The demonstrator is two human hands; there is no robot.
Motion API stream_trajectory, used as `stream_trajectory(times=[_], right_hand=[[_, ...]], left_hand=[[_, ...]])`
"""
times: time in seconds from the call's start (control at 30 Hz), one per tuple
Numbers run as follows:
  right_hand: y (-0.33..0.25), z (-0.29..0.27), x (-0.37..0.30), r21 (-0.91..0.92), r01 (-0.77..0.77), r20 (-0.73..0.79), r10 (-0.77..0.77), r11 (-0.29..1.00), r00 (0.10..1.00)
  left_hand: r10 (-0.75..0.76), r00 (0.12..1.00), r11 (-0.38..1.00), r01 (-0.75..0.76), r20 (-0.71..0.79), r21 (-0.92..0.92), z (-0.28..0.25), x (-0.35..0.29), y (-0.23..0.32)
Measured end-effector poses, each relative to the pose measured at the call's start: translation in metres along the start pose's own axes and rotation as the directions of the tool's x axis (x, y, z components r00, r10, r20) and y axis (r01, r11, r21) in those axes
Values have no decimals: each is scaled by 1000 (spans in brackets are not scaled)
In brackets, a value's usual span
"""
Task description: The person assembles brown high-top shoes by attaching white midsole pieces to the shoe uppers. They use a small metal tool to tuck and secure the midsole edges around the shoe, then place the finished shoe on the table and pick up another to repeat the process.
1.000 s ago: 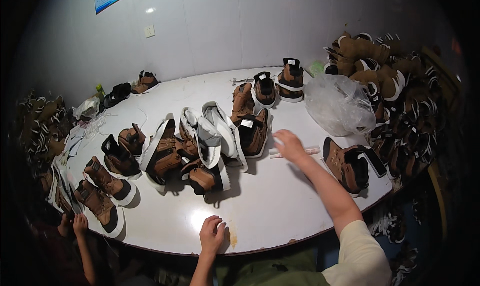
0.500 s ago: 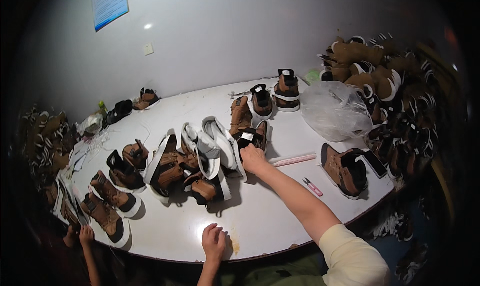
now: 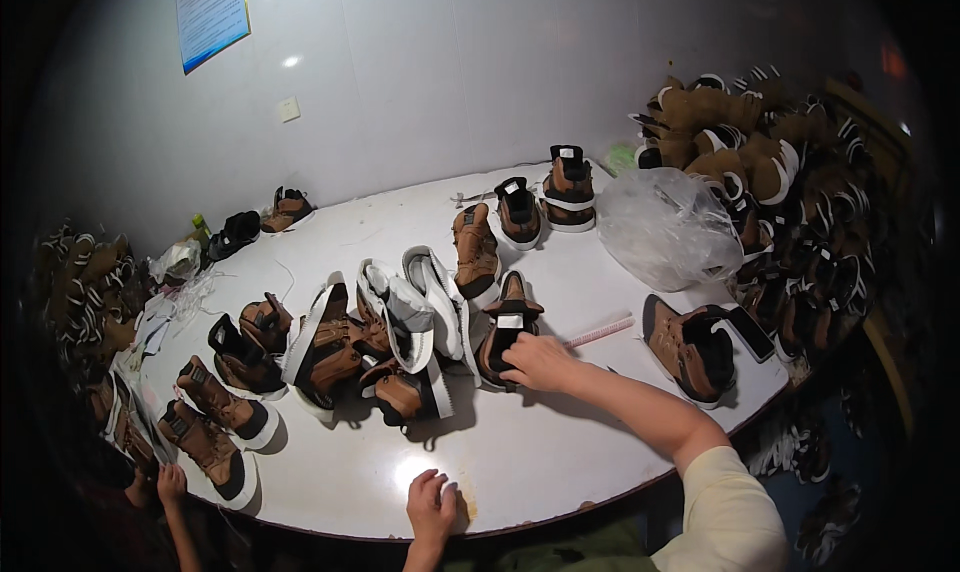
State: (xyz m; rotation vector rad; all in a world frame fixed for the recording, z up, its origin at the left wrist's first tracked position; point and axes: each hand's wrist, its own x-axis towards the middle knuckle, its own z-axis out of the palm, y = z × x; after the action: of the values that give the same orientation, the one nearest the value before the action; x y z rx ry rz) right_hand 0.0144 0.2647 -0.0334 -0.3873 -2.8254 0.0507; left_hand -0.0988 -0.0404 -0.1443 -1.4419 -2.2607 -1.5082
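My right hand (image 3: 537, 362) is closed on the collar of a brown and black high-top shoe (image 3: 514, 302), which stands right of the table's middle with its toe away from me. A white label shows on its tongue. My left hand (image 3: 432, 505) hovers at or rests by the near table edge, fingers loosely bent and thumb apart, holding nothing. Left of the held shoe lie grey-white shoes or soles (image 3: 440, 302) on their sides, against a brown shoe (image 3: 408, 392). Behind it stands another brown shoe (image 3: 474, 247).
More brown shoes (image 3: 215, 442) line the white table's left. A co-worker's hand (image 3: 172, 484) is at the left edge. To the right are a pinkish strip (image 3: 600, 332), a lone shoe (image 3: 690, 342), a phone (image 3: 750, 334), a clear plastic bag (image 3: 665, 227) and shoe piles (image 3: 790, 162).
My right hand has drawn the brown and black shoe nearer to me, away from the shoe behind it. My right forearm now covers most of the pink thread snips. My left hand has hardly moved.
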Motion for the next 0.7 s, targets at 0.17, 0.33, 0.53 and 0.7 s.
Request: stream_trajectory(times=[0.17,0.33,0.53,0.7], right_hand=[[9,-36,-12,195,78,9,-81,978,997],[49,-77,18,790,-122,36,153,601,988],[164,-37,110,494,-318,-190,457,809,869],[205,-18,199,223,-360,-196,404,906,894]], left_hand=[[136,985,962,-156,102,222,-4,-16,39],[178,984,956,-170,-13,240,-5,-10,46],[219,975,958,-206,-42,202,-7,-5,51],[266,964,926,-255,-2,277,0,-18,31]])
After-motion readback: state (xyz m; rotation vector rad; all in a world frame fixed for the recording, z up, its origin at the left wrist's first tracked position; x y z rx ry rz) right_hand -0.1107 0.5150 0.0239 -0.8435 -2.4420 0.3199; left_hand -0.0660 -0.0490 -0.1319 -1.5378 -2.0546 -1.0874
